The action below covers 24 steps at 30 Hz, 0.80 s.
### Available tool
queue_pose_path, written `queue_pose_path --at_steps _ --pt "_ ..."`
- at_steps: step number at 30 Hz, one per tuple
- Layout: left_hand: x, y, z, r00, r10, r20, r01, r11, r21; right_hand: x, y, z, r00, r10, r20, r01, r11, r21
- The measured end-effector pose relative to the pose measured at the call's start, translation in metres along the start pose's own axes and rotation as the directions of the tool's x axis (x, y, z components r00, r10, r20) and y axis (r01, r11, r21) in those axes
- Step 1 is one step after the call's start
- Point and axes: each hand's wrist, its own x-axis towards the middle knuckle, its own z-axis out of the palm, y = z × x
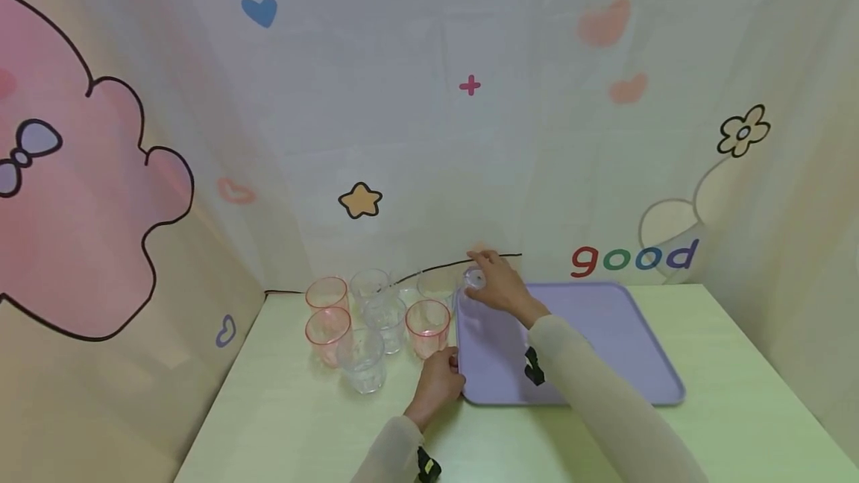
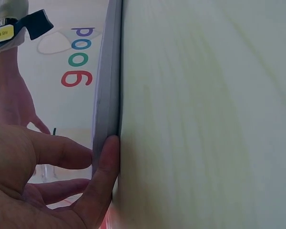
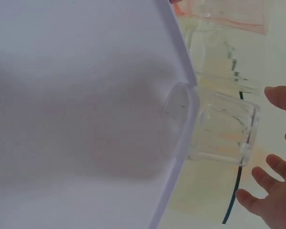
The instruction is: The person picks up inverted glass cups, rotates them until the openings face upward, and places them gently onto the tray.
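A clear plastic cup (image 3: 224, 129) stands upside down at the far left corner of the lavender tray (image 1: 570, 386). My right hand (image 1: 499, 282) hovers over its base; in the right wrist view the fingers (image 3: 271, 179) are spread and apart from the cup. With thumb and fingers, my left hand (image 1: 439, 382) holds the tray's near left corner, as the left wrist view shows against the rim (image 2: 107, 86). A red-rimmed cup (image 1: 427, 330) stands upright just beyond the left hand.
Left of the tray, several upright cups stand close together, among them a clear cup (image 1: 362, 364) at the front and a red-rimmed cup (image 1: 328, 334). A printed cloth (image 1: 403, 133) hangs behind the pale table (image 1: 282, 423).
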Motion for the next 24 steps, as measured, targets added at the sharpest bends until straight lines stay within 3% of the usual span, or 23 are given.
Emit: queue_pose_path --at_steps 14,24 --pt "-0.001 0.0 0.001 1.0 -0.004 -0.009 0.004 1.0 -0.002 -0.032 -0.004 -0.03 0.994 -0.064 -0.084 0.068 0.997 0.042" --pt "-0.001 0.0 -0.001 1.0 -0.007 -0.006 0.007 1.0 0.015 -0.056 0.003 -0.052 0.985 -0.124 -0.122 0.125 0.992 -0.002"
